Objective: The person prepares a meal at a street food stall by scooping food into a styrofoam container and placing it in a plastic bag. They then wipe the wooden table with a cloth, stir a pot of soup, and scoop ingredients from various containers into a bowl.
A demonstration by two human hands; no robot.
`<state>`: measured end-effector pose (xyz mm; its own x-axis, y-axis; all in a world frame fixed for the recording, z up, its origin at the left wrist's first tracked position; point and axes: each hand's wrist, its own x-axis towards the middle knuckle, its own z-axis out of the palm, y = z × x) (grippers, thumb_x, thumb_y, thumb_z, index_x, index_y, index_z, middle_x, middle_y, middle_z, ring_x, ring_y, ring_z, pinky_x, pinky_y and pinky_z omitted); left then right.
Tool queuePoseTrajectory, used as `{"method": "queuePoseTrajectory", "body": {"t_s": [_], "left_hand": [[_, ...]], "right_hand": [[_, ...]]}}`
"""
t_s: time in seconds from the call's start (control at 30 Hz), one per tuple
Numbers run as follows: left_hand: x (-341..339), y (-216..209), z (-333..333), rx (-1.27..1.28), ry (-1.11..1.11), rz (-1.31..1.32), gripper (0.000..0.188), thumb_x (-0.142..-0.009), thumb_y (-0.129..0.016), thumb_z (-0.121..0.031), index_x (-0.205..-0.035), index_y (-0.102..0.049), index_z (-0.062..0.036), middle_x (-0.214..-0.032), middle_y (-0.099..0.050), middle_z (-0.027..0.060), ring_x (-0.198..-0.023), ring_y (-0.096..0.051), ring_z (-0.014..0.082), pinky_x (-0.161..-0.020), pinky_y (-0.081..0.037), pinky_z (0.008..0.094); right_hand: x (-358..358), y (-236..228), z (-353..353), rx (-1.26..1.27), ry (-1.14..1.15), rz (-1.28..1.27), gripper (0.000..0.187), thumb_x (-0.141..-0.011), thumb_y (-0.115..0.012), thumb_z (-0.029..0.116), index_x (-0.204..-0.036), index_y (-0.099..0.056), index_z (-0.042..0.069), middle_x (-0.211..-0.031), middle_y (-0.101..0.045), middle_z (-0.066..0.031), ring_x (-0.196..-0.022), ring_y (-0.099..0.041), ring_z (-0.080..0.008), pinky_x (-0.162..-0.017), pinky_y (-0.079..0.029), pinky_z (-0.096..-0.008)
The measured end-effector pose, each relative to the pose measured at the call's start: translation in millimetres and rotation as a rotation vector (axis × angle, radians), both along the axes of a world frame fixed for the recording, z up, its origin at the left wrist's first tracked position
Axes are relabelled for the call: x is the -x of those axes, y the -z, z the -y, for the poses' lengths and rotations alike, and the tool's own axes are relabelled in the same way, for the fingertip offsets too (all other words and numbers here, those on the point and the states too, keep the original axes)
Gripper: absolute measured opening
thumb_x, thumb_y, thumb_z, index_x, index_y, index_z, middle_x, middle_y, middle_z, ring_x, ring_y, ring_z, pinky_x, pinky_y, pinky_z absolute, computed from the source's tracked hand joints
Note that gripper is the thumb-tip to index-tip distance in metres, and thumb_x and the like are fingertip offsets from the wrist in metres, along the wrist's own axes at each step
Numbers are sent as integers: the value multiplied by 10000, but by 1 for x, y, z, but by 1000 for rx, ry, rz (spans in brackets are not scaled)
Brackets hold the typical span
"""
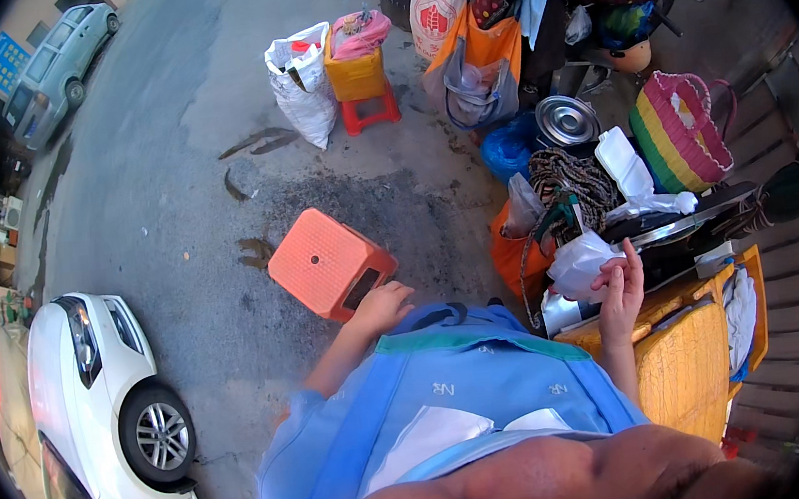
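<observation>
My left hand (384, 308) lies flat with its fingers stretched out, beside the near edge of an orange-red plastic stool (315, 258). Nothing shows in it. On the right, my right hand (622, 289) is raised with the index finger pointing up and the others curled against a crumpled, thin white plastic bag (580, 265). Just beyond that bag lie a coil of dark patterned rope (579, 182) and an open white foam box (626, 162). A blue apron (470, 369) covers my front.
A white sack (306, 99) and a yellow bucket (355, 71) on a red stool (370, 111) stand ahead. Right are a loaded scooter (583, 45), a striped basket (675, 138), a metal lid (567, 121) and a yellow box (686, 365). A white car (92, 379) is parked left.
</observation>
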<state>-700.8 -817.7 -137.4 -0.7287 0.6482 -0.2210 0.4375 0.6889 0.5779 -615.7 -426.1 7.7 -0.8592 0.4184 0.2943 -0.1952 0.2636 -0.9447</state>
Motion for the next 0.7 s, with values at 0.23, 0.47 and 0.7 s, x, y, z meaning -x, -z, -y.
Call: {"method": "queuePoseTrajectory", "body": {"t_s": [0.23,0.47,0.7], "left_hand": [[108,46,9,-20,-197,58,366,-817,-625,-249,-1137,-602,-73,-1098,-601,153,-1008,-593,335,-869,-482,425],[216,32,30,29,-596,139,344,-837,-623,-239,-1128,-626,-56,-1093,-616,149,-1022,-593,333,-868,-487,415],[321,85,55,-207,-894,194,308,-850,-653,-184,-1110,-639,-20,-977,-661,155,-874,-663,253,-761,-530,352]], "right_hand": [[175,32,25,262,-170,95,370,-993,-433,102,-1353,-434,20,-882,-544,-25,-669,-502,-56,-627,-435,-193],[382,79,44,313,-394,285,321,-973,-497,132,-1279,-524,39,-865,-567,-10,-672,-522,-66,-611,-454,-205],[606,127,133,-558,-940,284,357,-854,-639,169,-1188,-578,60,-876,-606,-100,-738,-608,-230,-682,-503,-335]]}}
